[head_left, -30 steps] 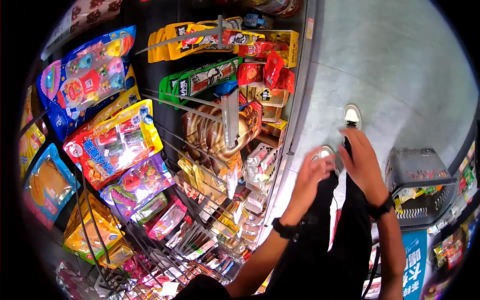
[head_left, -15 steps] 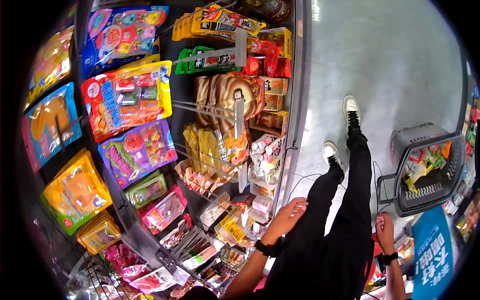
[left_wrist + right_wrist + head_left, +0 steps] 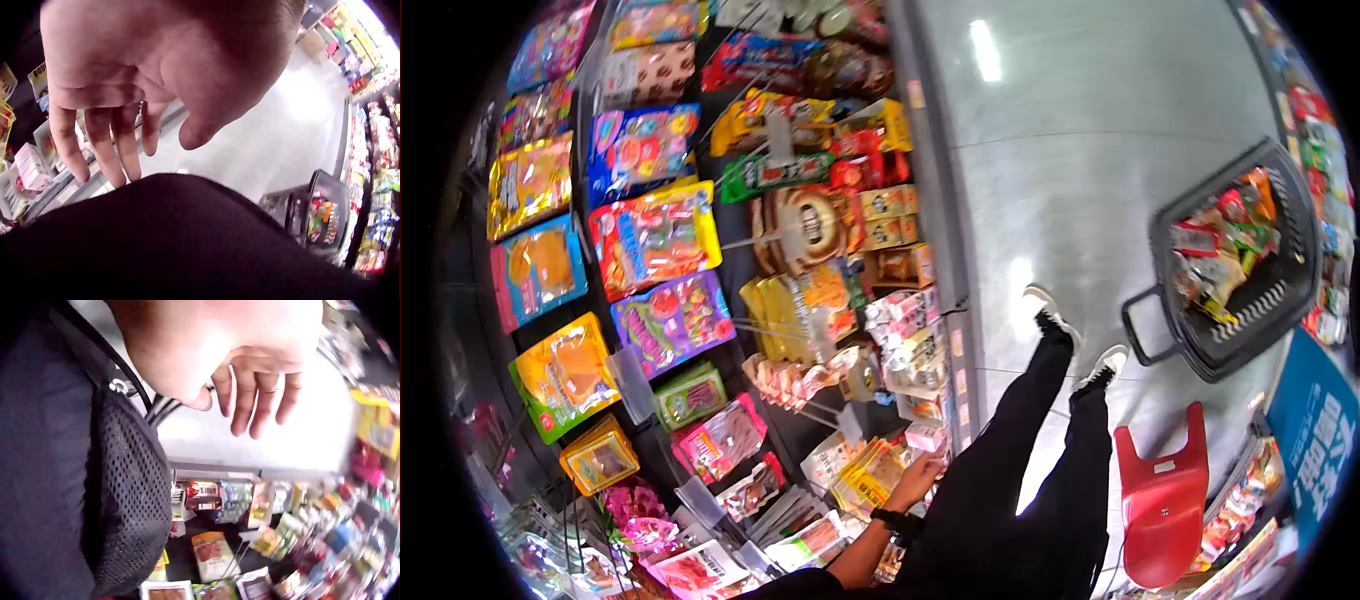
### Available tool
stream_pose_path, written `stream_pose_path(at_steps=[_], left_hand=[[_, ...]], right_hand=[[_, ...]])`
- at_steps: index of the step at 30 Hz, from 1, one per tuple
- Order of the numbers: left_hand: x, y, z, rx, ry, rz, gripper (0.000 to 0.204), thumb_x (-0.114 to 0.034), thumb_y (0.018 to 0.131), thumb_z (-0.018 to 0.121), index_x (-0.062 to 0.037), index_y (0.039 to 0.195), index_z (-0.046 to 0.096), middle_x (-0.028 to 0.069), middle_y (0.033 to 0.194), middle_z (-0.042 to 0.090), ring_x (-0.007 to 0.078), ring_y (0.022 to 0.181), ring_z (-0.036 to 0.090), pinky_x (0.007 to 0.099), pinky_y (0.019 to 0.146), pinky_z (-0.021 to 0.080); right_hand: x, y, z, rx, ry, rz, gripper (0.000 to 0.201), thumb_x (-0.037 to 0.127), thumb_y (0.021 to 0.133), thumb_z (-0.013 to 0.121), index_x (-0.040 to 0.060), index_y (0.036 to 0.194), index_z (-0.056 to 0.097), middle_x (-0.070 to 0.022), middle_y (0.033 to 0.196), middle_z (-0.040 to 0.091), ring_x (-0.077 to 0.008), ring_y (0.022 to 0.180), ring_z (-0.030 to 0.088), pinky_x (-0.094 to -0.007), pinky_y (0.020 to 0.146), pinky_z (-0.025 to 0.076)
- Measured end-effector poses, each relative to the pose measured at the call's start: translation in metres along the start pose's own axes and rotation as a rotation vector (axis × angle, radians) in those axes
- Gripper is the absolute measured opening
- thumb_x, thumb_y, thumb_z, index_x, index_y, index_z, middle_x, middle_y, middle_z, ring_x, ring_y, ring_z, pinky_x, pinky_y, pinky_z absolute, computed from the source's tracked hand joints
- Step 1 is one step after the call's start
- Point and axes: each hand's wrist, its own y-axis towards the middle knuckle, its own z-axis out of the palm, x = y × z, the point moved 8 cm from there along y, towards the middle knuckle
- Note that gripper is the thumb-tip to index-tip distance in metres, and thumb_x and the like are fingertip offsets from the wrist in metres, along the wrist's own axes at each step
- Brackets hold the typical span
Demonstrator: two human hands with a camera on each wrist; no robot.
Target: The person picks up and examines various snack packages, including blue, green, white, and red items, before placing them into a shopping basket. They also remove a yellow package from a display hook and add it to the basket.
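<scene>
Low beside the shelf edge, my left hand (image 3: 918,482) hangs with loose fingers, overlapping the small pink-and-white boxes (image 3: 925,436) in the head view. The left wrist view shows its palm and loosely bent fingers (image 3: 99,140) holding nothing, above a dark-clothed leg. My right hand (image 3: 240,362) is out of the head view. In the right wrist view its fingers dangle, with nothing in them, near a black mesh pouch (image 3: 134,487) and dark cables. A grey shopping basket (image 3: 1268,345) with several colourful snack packets (image 3: 1225,245) stands on the floor, apart from both hands.
Hanging snack bags (image 3: 655,235) fill the rack on the left, with boxed goods (image 3: 890,218) along its lower edge. A red stool (image 3: 1162,510) stands right of my legs, near a blue sign (image 3: 1315,430). More packets (image 3: 1312,130) line the far right shelf.
The legs have stepped and the head view has shifted, bringing the red stool into sight. My hands have moved apart from in front of the body; the right one has left the head view.
</scene>
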Motion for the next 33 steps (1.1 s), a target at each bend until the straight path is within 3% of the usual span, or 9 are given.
stream_pose_path(at_steps=[2,5,7,9,11,13,17,25,33], left_hand=[[0.019,-0.005,0.016,0.113,0.116,-0.176,0.043,-0.036,0.096,0.058,-0.0064,0.126,0.052,0.0066,0.098,0.065,0.0152,0.084,0.062,0.0285,0.067,0.051],[-0.012,-0.036,0.044,0.202,0.236,-0.313,0.048,-0.042,0.095,0.058,-0.0089,0.129,0.051,0.0044,0.093,0.064,0.0139,0.079,0.059,0.0292,0.064,0.051],[0.007,-0.023,0.044,0.27,0.289,-0.203,0.047,-0.042,0.095,0.057,-0.0096,0.129,0.051,0.0046,0.094,0.063,0.0146,0.081,0.059,0.0293,0.066,0.051],[0.02,-0.039,0.036,0.282,0.373,-0.317,0.046,-0.043,0.098,0.047,-0.0088,0.129,0.052,0.0071,0.104,0.064,0.0177,0.089,0.061,0.0323,0.075,0.052],[0.025,-0.064,0.036,0.233,0.073,-0.47,0.046,-0.041,0.101,0.039,-0.0069,0.127,0.054,0.0093,0.113,0.063,0.0199,0.095,0.062,0.0351,0.081,0.051],[0.044,-0.077,0.034,0.339,0.107,-0.48,0.047,-0.035,0.101,0.037,-0.0042,0.134,0.05,0.0131,0.128,0.06,0.0235,0.11,0.06,0.037,0.092,0.049],[0.079,-0.129,0.036,0.462,0.202,-0.581,0.045,-0.035,0.101,0.038,-0.0046,0.131,0.051,0.0131,0.125,0.06,0.0238,0.108,0.061,0.0374,0.09,0.049],[0.11,-0.183,0.062,0.492,0.28,-0.623,0.041,-0.034,0.1,0.039,-0.0052,0.127,0.053,0.0132,0.12,0.061,0.0244,0.104,0.062,0.0381,0.086,0.049],[0.061,-0.168,0.06,0.493,0.334,-0.59,0.038,-0.033,0.1,0.04,-0.0058,0.122,0.055,0.0132,0.114,0.062,0.025,0.1,0.063,0.0388,0.083,0.05]], right_hand=[[-0.015,-0.002,0.021,-0.002,0.072,0.017,0.047,0.039,0.088,0.063,0.0018,0.115,0.056,-0.0201,0.11,0.06,-0.0408,0.102,0.057,-0.0487,0.087,0.045],[-0.032,-0.006,0.053,0.003,0.159,0.009,0.045,0.038,0.088,0.062,0.0019,0.114,0.056,-0.0201,0.109,0.06,-0.0406,0.101,0.057,-0.0486,0.086,0.045],[-0.043,-0.008,0.074,0.004,0.212,0.01,0.044,0.037,0.088,0.062,0.0019,0.114,0.056,-0.0201,0.108,0.06,-0.0405,0.101,0.057,-0.0485,0.085,0.045],[-0.06,-0.014,0.09,0.011,0.252,0.016,0.043,0.037,0.089,0.062,0.002,0.114,0.056,-0.0201,0.108,0.06,-0.0403,0.1,0.057,-0.0484,0.085,0.045],[-0.072,-0.024,0.102,0.021,0.283,0.018,0.042,0.036,0.089,0.061,0.002,0.113,0.056,-0.0201,0.107,0.06,-0.0402,0.099,0.057,-0.0483,0.084,0.045],[-0.083,-0.028,0.11,0.023,0.306,0.014,0.041,0.035,0.089,0.061,0.0021,0.113,0.056,-0.0201,0.106,0.06,-0.04,0.099,0.057,-0.0482,0.084,0.045],[-0.104,-0.03,0.118,0.018,0.333,0.003,0.039,0.034,0.09,0.06,0.0022,0.112,0.056,-0.02,0.105,0.06,-0.0398,0.097,0.058,-0.0479,0.082,0.045],[-0.13,-0.03,0.1,0.024,0.341,0.033,0.035,0.032,0.091,0.059,0.0024,0.11,0.056,-0.02,0.103,0.061,-0.0392,0.094,0.058,-0.0475,0.08,0.045],[-0.141,-0.028,0.044,0.001,0.334,0.042,0.031,0.029,0.092,0.058,0.0026,0.108,0.057,-0.02,0.1,0.061,-0.0386,0.092,0.059,-0.0471,0.078,0.045]])
